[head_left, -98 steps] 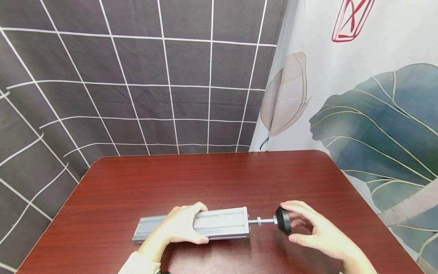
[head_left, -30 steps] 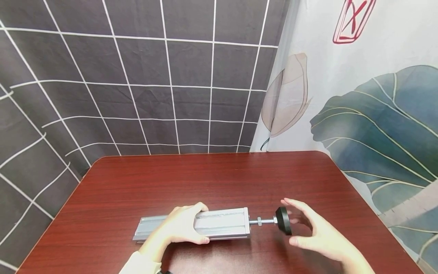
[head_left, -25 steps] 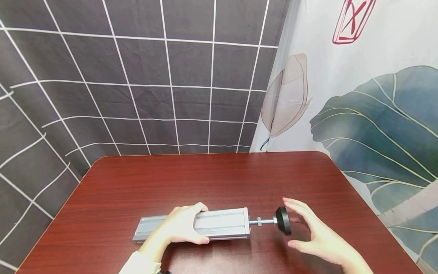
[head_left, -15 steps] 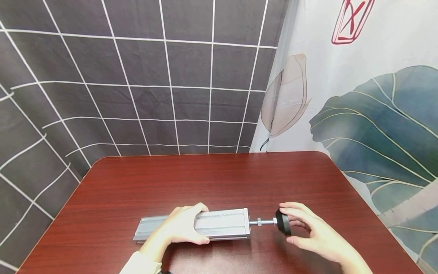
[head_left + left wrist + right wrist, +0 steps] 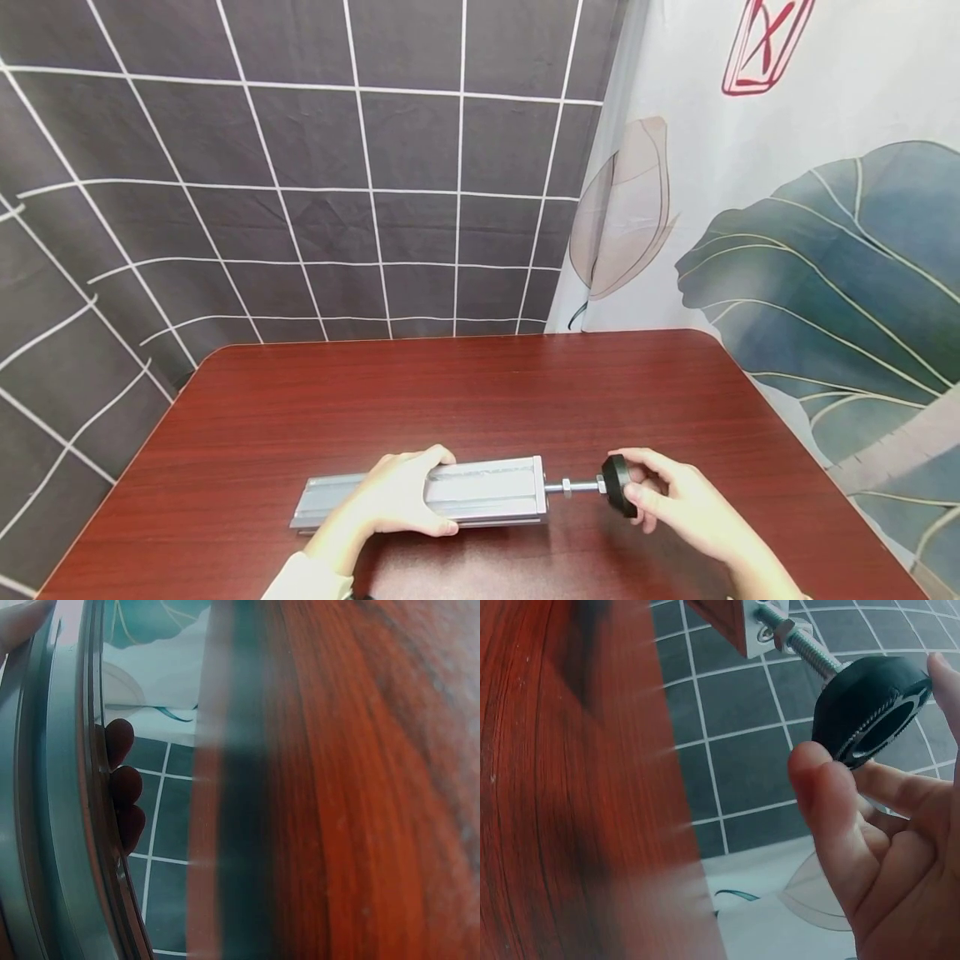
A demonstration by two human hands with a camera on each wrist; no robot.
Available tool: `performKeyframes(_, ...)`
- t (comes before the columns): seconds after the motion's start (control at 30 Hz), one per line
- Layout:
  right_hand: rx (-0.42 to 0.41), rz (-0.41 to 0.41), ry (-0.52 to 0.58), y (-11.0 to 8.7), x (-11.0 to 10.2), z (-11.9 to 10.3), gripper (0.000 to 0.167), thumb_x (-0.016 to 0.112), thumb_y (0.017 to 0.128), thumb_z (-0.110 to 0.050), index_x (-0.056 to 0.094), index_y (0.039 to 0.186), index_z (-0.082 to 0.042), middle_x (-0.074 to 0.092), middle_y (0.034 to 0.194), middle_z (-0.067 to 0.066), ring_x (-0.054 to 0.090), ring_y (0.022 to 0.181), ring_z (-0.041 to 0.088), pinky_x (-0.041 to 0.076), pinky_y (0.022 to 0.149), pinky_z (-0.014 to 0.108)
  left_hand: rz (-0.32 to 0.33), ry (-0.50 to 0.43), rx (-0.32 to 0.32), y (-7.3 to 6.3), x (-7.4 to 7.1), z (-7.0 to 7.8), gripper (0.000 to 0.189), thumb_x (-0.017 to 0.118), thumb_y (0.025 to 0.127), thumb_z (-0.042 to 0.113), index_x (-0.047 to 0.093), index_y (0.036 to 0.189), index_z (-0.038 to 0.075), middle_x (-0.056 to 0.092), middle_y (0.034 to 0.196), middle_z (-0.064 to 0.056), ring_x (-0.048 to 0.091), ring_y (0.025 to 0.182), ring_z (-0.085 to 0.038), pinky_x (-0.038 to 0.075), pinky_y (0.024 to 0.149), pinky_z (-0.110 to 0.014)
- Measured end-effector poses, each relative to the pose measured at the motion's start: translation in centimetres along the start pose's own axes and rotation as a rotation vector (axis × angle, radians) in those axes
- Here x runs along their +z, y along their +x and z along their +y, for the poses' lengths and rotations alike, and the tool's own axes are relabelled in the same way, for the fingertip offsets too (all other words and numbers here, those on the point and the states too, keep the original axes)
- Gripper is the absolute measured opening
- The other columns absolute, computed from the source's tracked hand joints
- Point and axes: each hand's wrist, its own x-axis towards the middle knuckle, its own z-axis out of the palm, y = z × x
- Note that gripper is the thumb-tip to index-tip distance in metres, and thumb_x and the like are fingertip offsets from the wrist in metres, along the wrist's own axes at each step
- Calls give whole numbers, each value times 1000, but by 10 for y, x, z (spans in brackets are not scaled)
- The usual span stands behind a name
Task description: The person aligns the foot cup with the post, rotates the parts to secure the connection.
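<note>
A silver aluminium profile lies lengthwise near the front of the table, held over its top by my left hand, thumb on the near side. In the left wrist view, fingertips curl round the profile's far edge. From its right end plate a threaded stud with nuts sticks out, carrying the round black base of a levelling foot. My right hand pinches that base, thumb at the near rim and fingers round the far side. The right wrist view shows the levelling foot's knurled, hollow underside facing my palm.
The dark red wooden table has rounded far corners. Behind it hangs a grey curtain with a white grid, and a white curtain with leaf prints stands at the right.
My right hand's fingers, spread apart round the black base before, have closed in on it, and the thumb has moved up onto its rim. The left hand and profile have stayed put.
</note>
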Motion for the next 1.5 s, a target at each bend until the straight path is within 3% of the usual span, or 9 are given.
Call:
performKeyframes(0.13, 36, -1, -45, -2, -5, -2, 55, 66, 82, -4, 45, 133, -10, 60, 99, -7, 60, 74, 10, 49, 65, 26, 0, -2, 3, 0, -1, 1, 64, 79, 53, 53, 57, 106, 25, 64, 93, 13, 58, 78, -7, 45, 69, -31)
performKeyframes(0.23, -2, -11, -46, -5, -9, 0, 76, 74, 75, -3, 36, 140, -13, 50, 123, -7, 57, 94, 9, 48, 77, 25, -2, -2, 6, 0, -2, 1, 64, 78, 53, 53, 57, 107, 25, 65, 94, 13, 58, 79, -7, 45, 70, -31)
performKeyframes(0.37, -209, -58, 5, -6, -11, 7, 83, 75, 69, 10, 31, 140, 0, 34, 140, 7, 51, 111, 13, 44, 88, 23, 0, 11, 7, 1, -2, 0, 64, 78, 54, 54, 57, 107, 25, 65, 94, 13, 59, 80, -7, 45, 71, -32)
performKeyframes(0.5, -310, -93, 22, -5, -9, 14, 74, 72, 69, 15, 40, 134, 3, 30, 141, 13, 54, 108, 15, 43, 87, 20, 6, 16, 4, 1, -2, -1, 64, 78, 54, 54, 57, 107, 25, 65, 94, 14, 59, 80, -7, 45, 70, -32)
performKeyframes(0.63, -299, -90, 33, -4, -7, 12, 68, 70, 71, 15, 45, 132, 2, 35, 138, 10, 59, 96, 16, 46, 82, 20, 8, 10, 4, 0, -2, -1, 65, 79, 53, 54, 57, 107, 25, 65, 94, 14, 59, 79, -7, 45, 70, -32)
performKeyframes(0.8, -201, -71, 34, -3, -8, 4, 67, 71, 74, 10, 43, 134, 0, 43, 128, 2, 60, 88, 14, 49, 74, 25, 6, 8, 1, 0, -3, -1, 64, 79, 53, 54, 57, 107, 25, 65, 94, 14, 58, 79, -7, 45, 69, -31)
performKeyframes(1.13, -48, 27, 51, -3, -3, 0, 49, 61, 82, 7, 52, 128, -9, 64, 77, -2, 61, 61, 13, 49, 57, 28, 3, -1, 12, -1, -5, 4, 63, 79, 53, 52, 57, 106, 24, 64, 92, 13, 58, 77, -7, 45, 68, -29)
performKeyframes(1.37, -7, 65, -1, -4, -6, -2, 39, 55, 88, 0, 55, 123, -15, 63, 87, -8, 61, 53, 13, 49, 58, 27, 1, -7, 20, 1, -3, 5, 63, 79, 53, 52, 57, 105, 25, 64, 91, 14, 58, 76, -6, 45, 68, -29)
performKeyframes(1.5, -83, 22, 93, -5, -11, 2, 58, 59, 83, 6, 41, 137, -8, 60, 112, -3, 64, 77, 15, 51, 68, 28, 1, -13, 17, 0, -2, 4, 63, 79, 53, 52, 57, 106, 25, 64, 91, 14, 57, 76, -6, 45, 67, -29)
